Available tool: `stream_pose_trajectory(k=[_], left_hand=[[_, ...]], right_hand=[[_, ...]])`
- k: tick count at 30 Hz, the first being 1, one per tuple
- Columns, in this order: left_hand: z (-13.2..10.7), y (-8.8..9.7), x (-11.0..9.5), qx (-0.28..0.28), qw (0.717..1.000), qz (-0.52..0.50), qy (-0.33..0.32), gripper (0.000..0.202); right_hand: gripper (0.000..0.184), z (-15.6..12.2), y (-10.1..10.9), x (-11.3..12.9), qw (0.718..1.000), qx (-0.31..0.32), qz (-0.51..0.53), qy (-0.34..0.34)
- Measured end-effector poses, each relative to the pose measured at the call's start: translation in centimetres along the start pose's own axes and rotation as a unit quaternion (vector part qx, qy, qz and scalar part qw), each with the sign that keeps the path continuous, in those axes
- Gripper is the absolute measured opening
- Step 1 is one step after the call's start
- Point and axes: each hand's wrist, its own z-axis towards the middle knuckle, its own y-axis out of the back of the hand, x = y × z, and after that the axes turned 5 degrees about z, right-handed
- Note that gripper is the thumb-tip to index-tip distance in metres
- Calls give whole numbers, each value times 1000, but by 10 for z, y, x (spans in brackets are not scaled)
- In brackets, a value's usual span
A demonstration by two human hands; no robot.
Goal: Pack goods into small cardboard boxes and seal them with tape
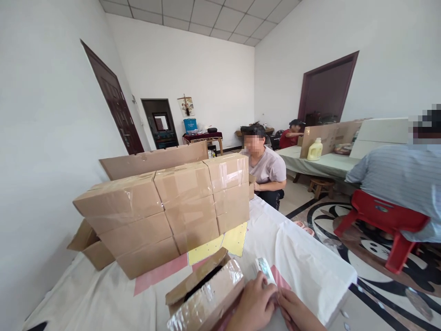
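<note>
Near the front edge of the cloth-covered table, my left hand [257,299] is closed around a small white packet [264,266] with a greenish picture on its face. My right hand [292,305] pinches at the packet's near end, its fingertips touching those of my left hand. What exactly lies between the right fingers is hidden. Just left of my hands stands a taped cardboard box [213,294] with its top flap raised and a dark inside. Its contents do not show.
Stacked, taped cardboard boxes [189,207] form a wall across the table [303,257]. An open box [91,243] sits at their left end. A person [270,165] sits beyond the stack. To the right, another person sits on a red plastic chair [386,214] at a second table.
</note>
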Motion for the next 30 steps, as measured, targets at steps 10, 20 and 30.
stream_pose_trajectory(k=[10,20,30], left_hand=[[4,-20,11,-53,997,7,-47,26],[2,-19,13,-71,995,28,-59,23],[2,-19,11,-56,997,17,-42,25]], right_hand=[[59,-10,-4,9,999,8,-9,34],[60,-10,0,4,999,1,-19,32],[61,-8,1,0,999,-2,-17,34]])
